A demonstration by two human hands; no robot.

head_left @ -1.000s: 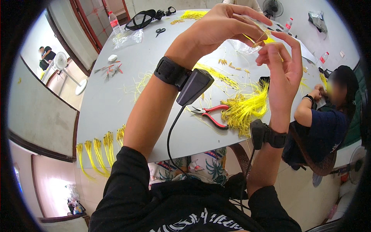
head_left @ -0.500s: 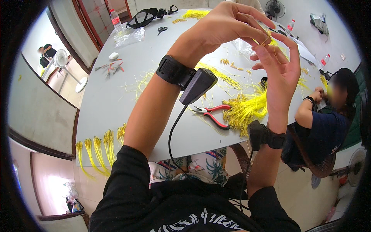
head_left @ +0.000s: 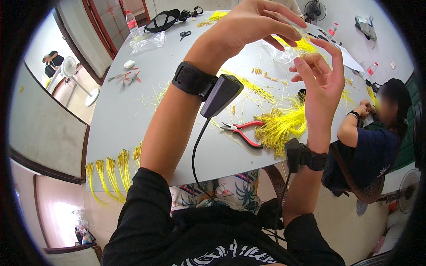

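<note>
My left hand (head_left: 253, 26) is raised over the far part of the table, its fingers stretched out and apart, with nothing visible in them. To its right and slightly lower, my right hand (head_left: 325, 82) has its palm turned inward, thumb up and index finger bent over. A thin yellow cord (head_left: 317, 66) shows against its curled fingers near the thumb; most of it is hidden. Below the hands lies a thick bundle of yellow cords (head_left: 284, 126) with golden ends. Red-handled pliers (head_left: 246, 138) rest beside that bundle, jaws apart.
Several tied yellow cord bunches (head_left: 112, 173) hang over the grey table's (head_left: 128, 106) near left edge. Farther back are scissors (head_left: 184, 34), a plastic bag (head_left: 148, 43), a bottle (head_left: 132, 24) and a white case (head_left: 129, 64). Another person (head_left: 366, 119) sits at the right.
My hands have come apart: the left has moved up and left, its fingers off the thin cord that both hands were touching. My right hand stays nearly in place.
</note>
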